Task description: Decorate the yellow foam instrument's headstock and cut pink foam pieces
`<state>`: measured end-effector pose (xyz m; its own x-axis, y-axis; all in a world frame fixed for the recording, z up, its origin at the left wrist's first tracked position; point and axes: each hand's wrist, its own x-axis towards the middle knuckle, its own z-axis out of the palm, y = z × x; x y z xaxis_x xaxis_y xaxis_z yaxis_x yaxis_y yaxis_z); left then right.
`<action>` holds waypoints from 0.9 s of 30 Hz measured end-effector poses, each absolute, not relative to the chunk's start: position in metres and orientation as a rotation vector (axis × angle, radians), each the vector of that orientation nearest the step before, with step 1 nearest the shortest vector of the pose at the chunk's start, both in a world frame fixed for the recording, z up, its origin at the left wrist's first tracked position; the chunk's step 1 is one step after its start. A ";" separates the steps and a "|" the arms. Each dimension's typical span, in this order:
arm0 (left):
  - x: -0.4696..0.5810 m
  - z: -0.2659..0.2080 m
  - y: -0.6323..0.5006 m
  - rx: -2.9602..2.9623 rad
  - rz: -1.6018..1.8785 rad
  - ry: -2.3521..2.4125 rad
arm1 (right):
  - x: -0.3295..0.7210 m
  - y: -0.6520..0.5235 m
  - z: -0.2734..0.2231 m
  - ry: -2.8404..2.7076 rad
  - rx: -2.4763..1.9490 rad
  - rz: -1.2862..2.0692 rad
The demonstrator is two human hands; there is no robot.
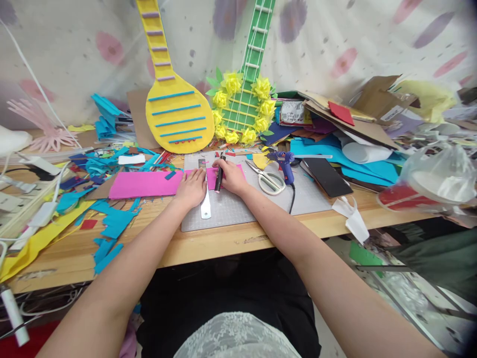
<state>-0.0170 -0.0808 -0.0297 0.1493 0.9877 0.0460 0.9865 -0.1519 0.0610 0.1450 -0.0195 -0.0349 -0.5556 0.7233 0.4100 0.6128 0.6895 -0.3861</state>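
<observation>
Pink sheet (147, 184) is lying across the table (212, 247) and the gray mat (238, 214) in front of you. Your left hand (193, 188) is pressing on it and the metal ruler (205, 203), fingers extended and close together. Your right hand (233, 176) is holding a slim black tool (219, 176) beside the ruler, fingers pinching its barrel. Scissors (263, 175) and a blue glue gun (286, 168) are resting further right.

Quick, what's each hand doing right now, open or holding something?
Left hand: open, laid flat over the pink strip and metal ruler.
Right hand: closed, holding a black pen-like tool.
</observation>
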 end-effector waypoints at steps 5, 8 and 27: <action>-0.017 -0.028 -0.082 2.370 0.124 2.033 | 0.150 -0.017 -0.028 -2.316 -1.061 0.293; -0.017 -0.028 -0.082 2.362 0.127 2.026 | 0.159 -0.008 -0.016 -2.288 -1.273 0.271; -0.019 -0.028 -0.081 2.361 0.105 2.019 | 0.160 0.026 -0.009 -2.303 -1.533 0.370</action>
